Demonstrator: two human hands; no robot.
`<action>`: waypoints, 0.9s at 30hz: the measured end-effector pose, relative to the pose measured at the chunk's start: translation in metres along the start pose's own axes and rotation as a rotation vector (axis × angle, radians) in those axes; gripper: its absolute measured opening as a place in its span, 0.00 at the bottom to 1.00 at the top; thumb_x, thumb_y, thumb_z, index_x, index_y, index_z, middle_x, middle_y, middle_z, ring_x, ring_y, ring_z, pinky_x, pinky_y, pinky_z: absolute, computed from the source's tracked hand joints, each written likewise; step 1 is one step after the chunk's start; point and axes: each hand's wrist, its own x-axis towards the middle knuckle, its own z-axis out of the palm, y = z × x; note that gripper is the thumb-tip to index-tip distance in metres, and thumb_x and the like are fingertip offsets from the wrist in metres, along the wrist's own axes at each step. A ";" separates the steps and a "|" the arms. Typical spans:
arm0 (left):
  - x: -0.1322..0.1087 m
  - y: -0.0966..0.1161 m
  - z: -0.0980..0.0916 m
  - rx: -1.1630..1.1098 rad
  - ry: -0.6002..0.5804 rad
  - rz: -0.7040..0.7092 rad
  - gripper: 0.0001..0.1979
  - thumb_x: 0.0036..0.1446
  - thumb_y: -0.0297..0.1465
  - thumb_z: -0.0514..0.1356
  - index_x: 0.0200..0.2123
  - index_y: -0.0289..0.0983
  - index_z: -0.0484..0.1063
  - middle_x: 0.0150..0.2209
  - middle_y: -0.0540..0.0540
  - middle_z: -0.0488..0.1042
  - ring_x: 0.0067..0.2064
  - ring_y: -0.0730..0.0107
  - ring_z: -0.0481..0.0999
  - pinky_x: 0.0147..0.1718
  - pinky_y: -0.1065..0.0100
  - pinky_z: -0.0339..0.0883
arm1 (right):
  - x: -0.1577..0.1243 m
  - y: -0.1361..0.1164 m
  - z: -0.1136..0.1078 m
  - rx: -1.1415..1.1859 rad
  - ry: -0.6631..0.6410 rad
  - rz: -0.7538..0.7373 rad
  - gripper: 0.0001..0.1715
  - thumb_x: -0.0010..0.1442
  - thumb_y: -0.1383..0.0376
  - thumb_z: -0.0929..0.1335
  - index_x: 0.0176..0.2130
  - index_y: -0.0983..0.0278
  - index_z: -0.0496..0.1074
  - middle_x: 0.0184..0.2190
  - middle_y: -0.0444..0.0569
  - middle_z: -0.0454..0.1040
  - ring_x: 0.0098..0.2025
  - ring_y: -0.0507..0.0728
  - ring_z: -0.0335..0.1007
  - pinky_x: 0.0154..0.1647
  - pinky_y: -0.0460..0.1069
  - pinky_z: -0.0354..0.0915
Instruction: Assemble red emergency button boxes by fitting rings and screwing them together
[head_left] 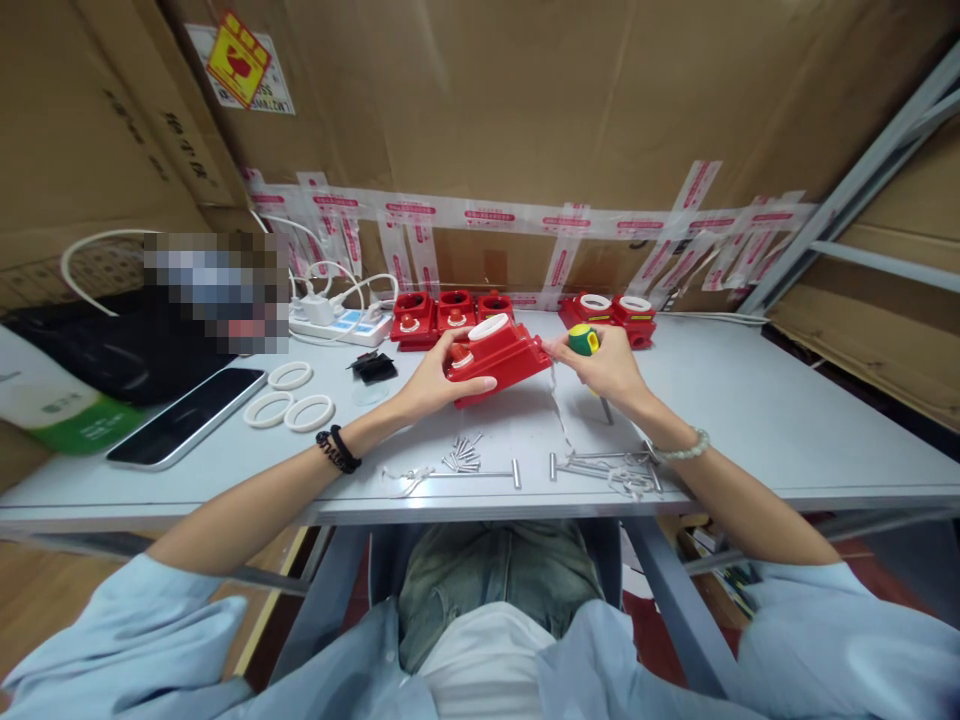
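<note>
My left hand (439,378) is closed around a red plastic box (501,358) with a white ring on top, holding it tilted just above the white table (750,400). My right hand (604,365) grips a screwdriver with a green and yellow handle (583,340), its metal shaft pointing down toward the table beside the box. The right fingertips touch the box's right end. A small pile of silver screws (463,455) lies on the table in front of the box.
Finished-looking red boxes (450,315) stand in a row at the back, two more (615,315) to their right. Three white rings (291,398), a phone (187,415), a power strip (341,325) and a black part (373,367) lie left. Metal T-bars (600,465) lie near the front edge.
</note>
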 end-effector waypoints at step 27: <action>0.000 0.006 -0.013 0.058 -0.041 0.103 0.42 0.45 0.41 0.73 0.60 0.41 0.57 0.55 0.39 0.71 0.51 0.55 0.76 0.53 0.50 0.70 | 0.006 -0.002 -0.019 -0.147 -0.234 -0.230 0.17 0.51 0.55 0.75 0.30 0.67 0.78 0.26 0.48 0.75 0.28 0.51 0.63 0.31 0.48 0.60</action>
